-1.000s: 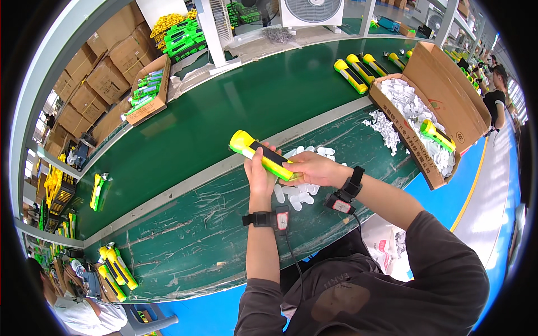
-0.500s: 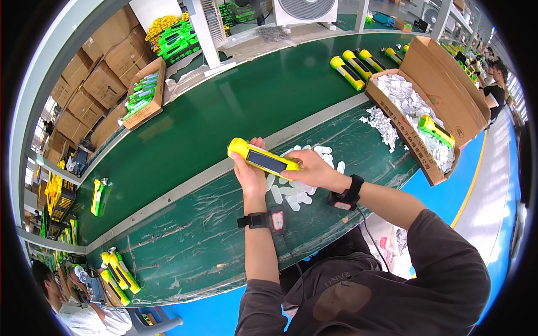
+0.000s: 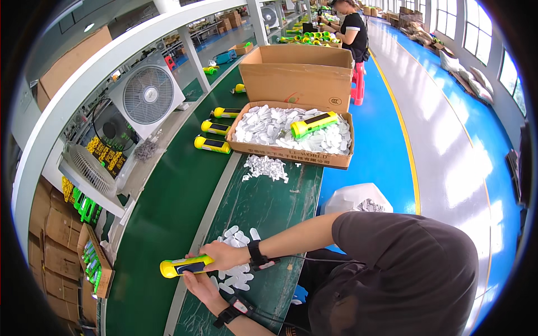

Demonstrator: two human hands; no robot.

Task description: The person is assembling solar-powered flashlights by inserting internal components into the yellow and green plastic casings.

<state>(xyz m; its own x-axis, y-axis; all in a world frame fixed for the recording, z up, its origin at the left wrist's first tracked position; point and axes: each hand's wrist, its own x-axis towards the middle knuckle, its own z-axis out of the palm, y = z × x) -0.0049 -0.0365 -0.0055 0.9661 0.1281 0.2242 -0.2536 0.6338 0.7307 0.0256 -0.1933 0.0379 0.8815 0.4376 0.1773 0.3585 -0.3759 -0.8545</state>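
- At far left I am seeing a shallow brown cardboard tray [image 3: 105, 283] holding slim green torches [image 3: 91, 260]; I am making out no writing there
- Next, a cylindrical yellow-and-green plastic torch with a dark rectangular panel [image 3: 186, 267] is lying at both hands, near the grey metal strip [image 3: 216, 207] bordering the green belt [image 3: 151, 224]; I am judging its handling as unfinished, and no lettering on it is reading clearly
- The left hand [image 3: 203, 287] is touching it from below; how far those fingers are closing I cannot tell
- Three similar yellow torches [image 3: 213, 144] are lying on the belt; whether they are done or waiting I cannot tell
- The right hand [image 3: 224, 256] is gripping the held torch's tail end
- Loose white oval strips [image 3: 240, 278] are lying around the wrists, seemingly unused
- Rightmost, an open brown cardboard carton [image 3: 280, 154] is holding white pieces [image 3: 263, 126] and another yellow-and-green torch [image 3: 314, 124]; dark characters and Latin letters are running along its front, a red mark and small emblem showing on its flap
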